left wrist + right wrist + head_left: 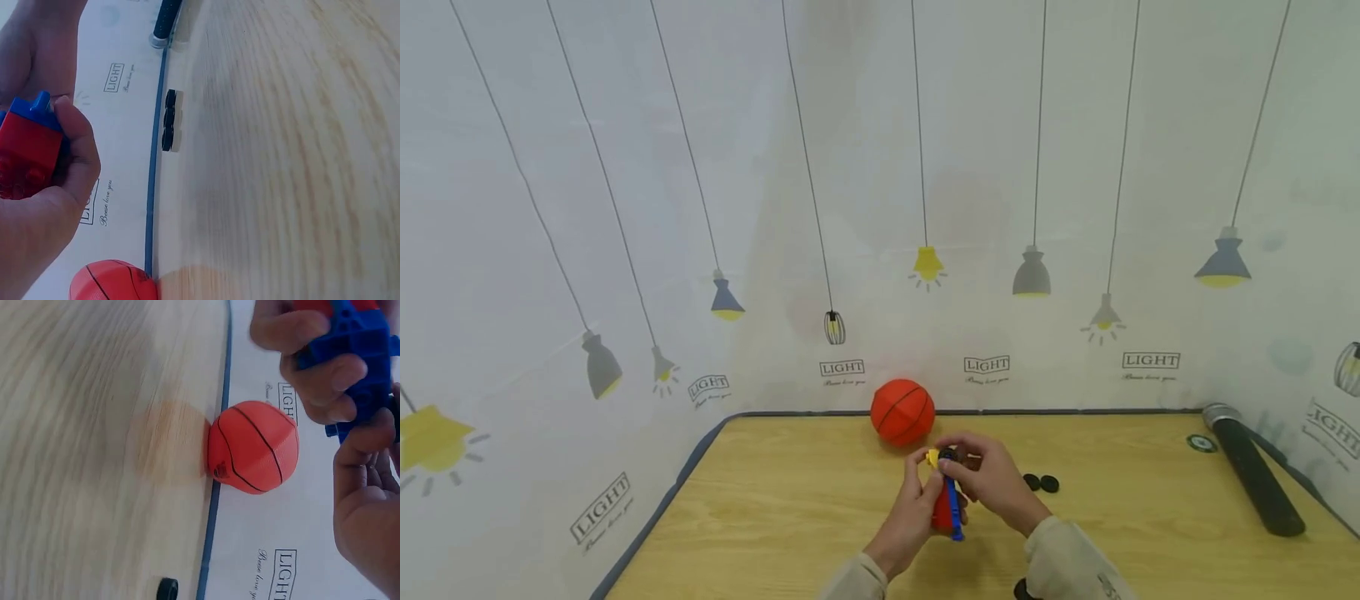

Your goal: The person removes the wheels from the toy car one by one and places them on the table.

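Above the table, a red and blue building-block toy (pixel 956 510) with a yellow piece (pixel 933 457) at its far end is held between both hands. My left hand (pixel 910 508) grips its body from the left, its fingers wrapped across the blue underside (pixel 359 347) in the right wrist view. At the far end, my right hand (pixel 1000 482) pinches a small black wheel (pixel 949 454) against the toy's side. The left wrist view shows the red body (pixel 28 147) with studs, partly covered by the left hand. Fingers hide much of the wheel.
An orange-red ball with black lines (pixel 902 412) sits at the table's back edge. Small black wheels (pixel 1049 483) lie right of the hands, another (pixel 1022 589) near the front. A microphone (pixel 1255 471) and a round green-and-white chip (pixel 1201 443) lie at the right. A printed curtain (pixel 880 208) surrounds the table.
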